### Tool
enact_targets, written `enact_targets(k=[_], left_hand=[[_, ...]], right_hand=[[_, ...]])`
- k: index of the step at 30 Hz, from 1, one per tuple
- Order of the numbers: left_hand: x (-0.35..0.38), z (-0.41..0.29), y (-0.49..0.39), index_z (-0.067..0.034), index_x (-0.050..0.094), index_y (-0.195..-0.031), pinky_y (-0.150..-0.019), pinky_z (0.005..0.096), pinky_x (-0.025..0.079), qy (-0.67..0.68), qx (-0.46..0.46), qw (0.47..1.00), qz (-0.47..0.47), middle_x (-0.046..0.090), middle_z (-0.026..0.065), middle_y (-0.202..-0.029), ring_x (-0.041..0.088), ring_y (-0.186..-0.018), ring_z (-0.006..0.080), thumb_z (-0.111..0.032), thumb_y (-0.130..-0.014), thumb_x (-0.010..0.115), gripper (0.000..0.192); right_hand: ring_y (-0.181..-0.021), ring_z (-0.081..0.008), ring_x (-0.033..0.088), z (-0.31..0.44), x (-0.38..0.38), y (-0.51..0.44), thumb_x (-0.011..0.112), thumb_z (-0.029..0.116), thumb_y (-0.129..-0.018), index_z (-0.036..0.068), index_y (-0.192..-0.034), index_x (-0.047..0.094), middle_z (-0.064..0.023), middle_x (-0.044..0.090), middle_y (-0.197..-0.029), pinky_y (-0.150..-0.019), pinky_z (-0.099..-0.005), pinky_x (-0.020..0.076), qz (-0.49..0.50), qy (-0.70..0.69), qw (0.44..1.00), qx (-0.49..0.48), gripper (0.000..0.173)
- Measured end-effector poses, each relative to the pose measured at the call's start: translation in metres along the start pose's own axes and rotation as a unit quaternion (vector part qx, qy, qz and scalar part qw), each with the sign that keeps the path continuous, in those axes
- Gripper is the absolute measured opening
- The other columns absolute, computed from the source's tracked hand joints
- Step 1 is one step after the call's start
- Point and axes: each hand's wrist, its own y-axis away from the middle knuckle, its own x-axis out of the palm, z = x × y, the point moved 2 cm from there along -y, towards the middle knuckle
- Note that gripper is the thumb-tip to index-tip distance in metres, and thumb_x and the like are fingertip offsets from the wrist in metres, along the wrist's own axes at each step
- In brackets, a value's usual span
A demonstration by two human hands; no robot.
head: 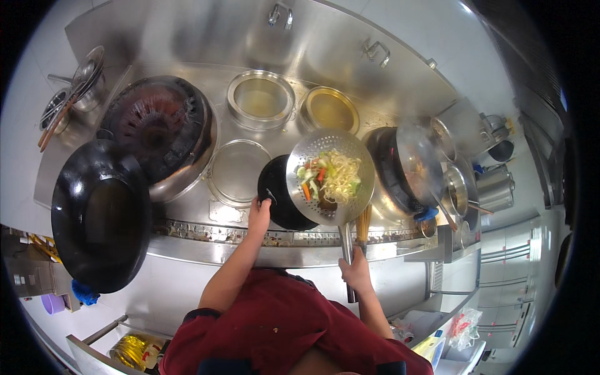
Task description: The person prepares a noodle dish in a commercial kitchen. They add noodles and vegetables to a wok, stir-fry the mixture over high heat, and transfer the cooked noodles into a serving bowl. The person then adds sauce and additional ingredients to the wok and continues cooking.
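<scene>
My left hand grips the near left rim of a black round dish, probably a bowl; its right side is hidden. Overlapping it is a perforated metal strainer, whose long handle is in my right hand. Pale noodles lie in the strainer with green vegetable pieces and orange-red strips. A bamboo wok brush shows just beyond my right hand; I cannot tell whether I hold it too.
A black wok leans beside the left burner. Another wok tilts over the right burner, steam around it. Two pots of liquid stand behind. Seasoning containers and a ladle are at right; faucets line the backsplash.
</scene>
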Motion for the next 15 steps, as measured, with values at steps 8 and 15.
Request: enact_targets(k=[8,15], left_hand=[[0.037,-0.009,0.006,-0.003,0.053,-0.128,-0.085,0.0397,0.047,-0.033,0.017,0.999,-0.002,0.068,0.0185,-0.102,0.064,-0.096,0.0319,-0.037,-0.087,0.053,0.053],[0.030,-0.002,0.004,-0.002,0.056,-0.123,-0.090,0.0420,0.045,-0.078,0.003,0.997,-0.013,0.066,0.0228,-0.110,0.062,-0.104,0.0373,-0.040,-0.088,0.049,0.053]], right_hand=[[-0.076,-0.0477,0.063,-0.001,-0.008,0.011,0.064,0.012,-0.080,0.002,-0.121,0.045,-0.0270,0.065,-0.083,-0.067,-0.0534,0.0501,-0.106,0.159,0.981,-0.028,0.046],[-0.075,-0.0471,0.063,0.000,-0.013,0.029,0.063,0.009,-0.081,0.005,-0.125,0.045,-0.0260,0.065,-0.088,-0.065,-0.0519,0.0508,-0.212,0.200,0.952,-0.089,0.048]])
